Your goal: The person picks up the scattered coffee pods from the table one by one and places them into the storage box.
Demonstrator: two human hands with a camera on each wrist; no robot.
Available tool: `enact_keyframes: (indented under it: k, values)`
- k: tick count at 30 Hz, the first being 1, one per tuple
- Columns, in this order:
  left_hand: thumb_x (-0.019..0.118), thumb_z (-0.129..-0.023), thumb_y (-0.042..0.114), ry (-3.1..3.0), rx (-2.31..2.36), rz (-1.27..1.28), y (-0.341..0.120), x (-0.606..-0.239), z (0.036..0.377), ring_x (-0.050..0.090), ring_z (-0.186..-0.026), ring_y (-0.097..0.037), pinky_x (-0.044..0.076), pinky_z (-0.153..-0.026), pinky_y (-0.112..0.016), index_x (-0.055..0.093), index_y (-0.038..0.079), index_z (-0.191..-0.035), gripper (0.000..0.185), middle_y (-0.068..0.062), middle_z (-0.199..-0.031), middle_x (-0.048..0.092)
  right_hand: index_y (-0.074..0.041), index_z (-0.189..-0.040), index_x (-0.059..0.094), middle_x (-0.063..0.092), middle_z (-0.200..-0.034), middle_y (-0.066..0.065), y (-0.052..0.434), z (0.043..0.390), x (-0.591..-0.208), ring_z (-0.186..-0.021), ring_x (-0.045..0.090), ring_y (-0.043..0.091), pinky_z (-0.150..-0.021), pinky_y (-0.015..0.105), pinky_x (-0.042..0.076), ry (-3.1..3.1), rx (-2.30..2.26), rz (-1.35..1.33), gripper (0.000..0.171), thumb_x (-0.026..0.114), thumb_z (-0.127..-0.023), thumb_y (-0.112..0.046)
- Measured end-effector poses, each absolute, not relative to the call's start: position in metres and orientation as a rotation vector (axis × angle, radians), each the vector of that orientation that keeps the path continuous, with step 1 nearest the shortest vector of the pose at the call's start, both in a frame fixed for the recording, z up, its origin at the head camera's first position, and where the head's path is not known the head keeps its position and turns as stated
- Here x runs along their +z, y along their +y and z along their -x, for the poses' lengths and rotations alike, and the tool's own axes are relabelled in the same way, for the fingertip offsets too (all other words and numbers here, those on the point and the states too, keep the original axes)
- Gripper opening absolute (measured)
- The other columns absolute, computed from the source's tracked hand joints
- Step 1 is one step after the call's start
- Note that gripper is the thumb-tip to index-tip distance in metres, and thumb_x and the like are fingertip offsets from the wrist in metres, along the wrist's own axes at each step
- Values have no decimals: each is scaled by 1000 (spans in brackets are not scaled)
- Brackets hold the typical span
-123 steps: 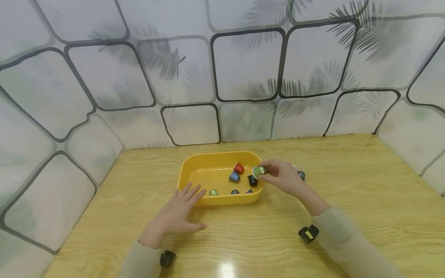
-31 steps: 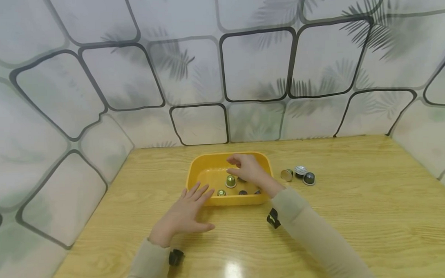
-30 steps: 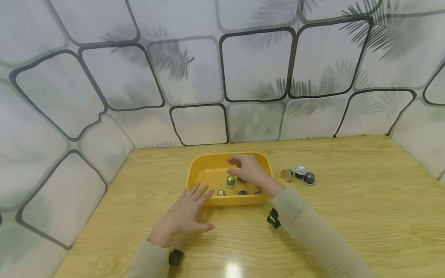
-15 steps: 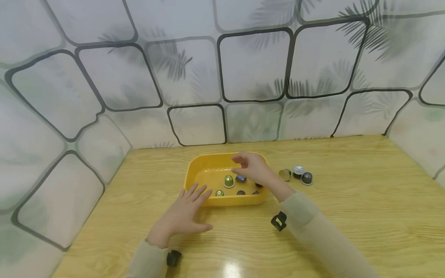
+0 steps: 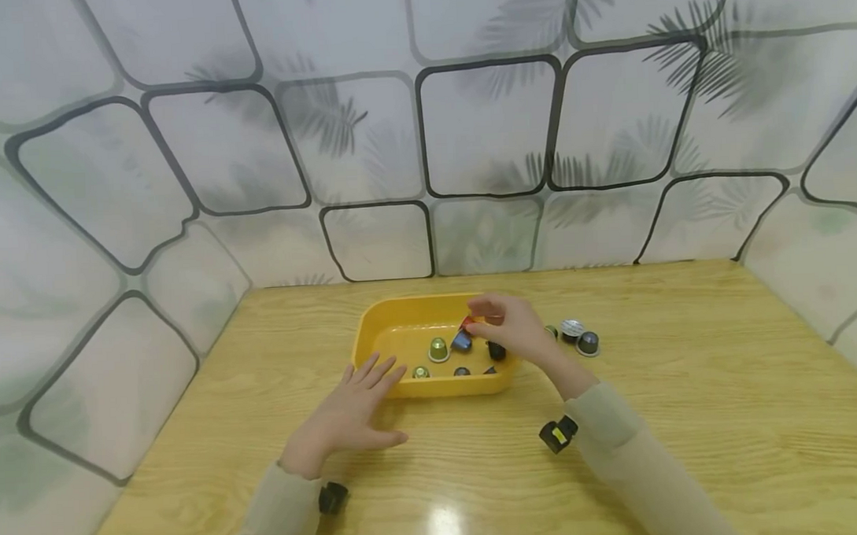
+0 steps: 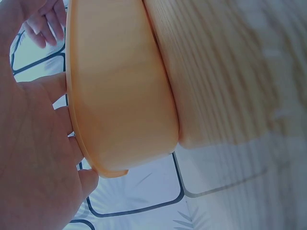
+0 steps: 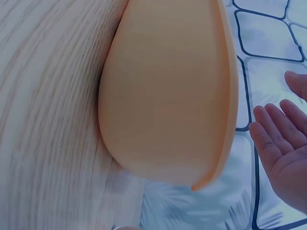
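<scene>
A yellow tray [image 5: 447, 386] stands on the table with several coffee capsules inside. My left hand [image 5: 345, 416] spreads its fingers at the tray's near left rim, and in the left wrist view the fingertips reach behind the rim. Over the right end of the tray hovers my right hand [image 5: 512, 325], fingers loosely bent and holding nothing; its palm [image 7: 288, 163] shows bare in the right wrist view. Below those fingers lies a red capsule [image 5: 467, 323], partly hidden. Beside it are a blue capsule [image 5: 463, 342], a black capsule [image 5: 497, 351] and an upright green capsule [image 5: 438, 349].
Right of the tray, on the table, are a dark grey capsule [image 5: 588, 343], a capsule with its silver lid up [image 5: 571, 329] and a green one [image 5: 552, 332] partly behind the hand. The near tray wall partly hides several more capsules. A patterned wall closes the back.
About four seconds ago the right hand held the green capsule at the tray's right end; that capsule now stands in the tray. The emptied hand has since drawn back rightward. The left hand keeps its place.
</scene>
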State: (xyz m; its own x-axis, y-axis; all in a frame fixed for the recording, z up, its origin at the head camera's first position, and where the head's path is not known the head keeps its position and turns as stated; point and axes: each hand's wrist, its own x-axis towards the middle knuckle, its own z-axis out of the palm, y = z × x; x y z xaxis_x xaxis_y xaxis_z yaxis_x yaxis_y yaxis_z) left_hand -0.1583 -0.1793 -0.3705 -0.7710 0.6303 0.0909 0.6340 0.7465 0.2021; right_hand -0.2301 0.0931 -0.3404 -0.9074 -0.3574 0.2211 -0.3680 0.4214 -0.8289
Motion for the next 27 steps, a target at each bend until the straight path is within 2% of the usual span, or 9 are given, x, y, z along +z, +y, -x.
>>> enact_keyframes:
  k: [5,12,27]
  values:
    - [61,-73,52,-2915,-335,1052,-181,-372,159,11,-130,-37,12,-98,-60,27,5,-138,87,-17,-142,22,-1,-115,56,56,-114,17,106,226,-340,-104,53,27,-87,36,43,-2632,1534,-662,37,63,-82,-16]
    - [61,-74,52,-2919,-348,1057,-181,-372,159,10,-130,-37,11,-98,-60,27,5,-139,87,-16,-143,21,3,-116,54,54,-114,21,126,214,-335,-104,52,33,-88,38,42,-2643,1541,-644,38,63,-83,-14]
    - [61,-74,52,-2903,-352,1056,-181,-374,159,11,-130,-37,11,-98,-60,28,5,-139,86,-16,-143,22,3,-113,55,56,-112,20,164,215,-344,-100,56,29,-84,32,45,-2613,1501,-536,37,64,-81,-15]
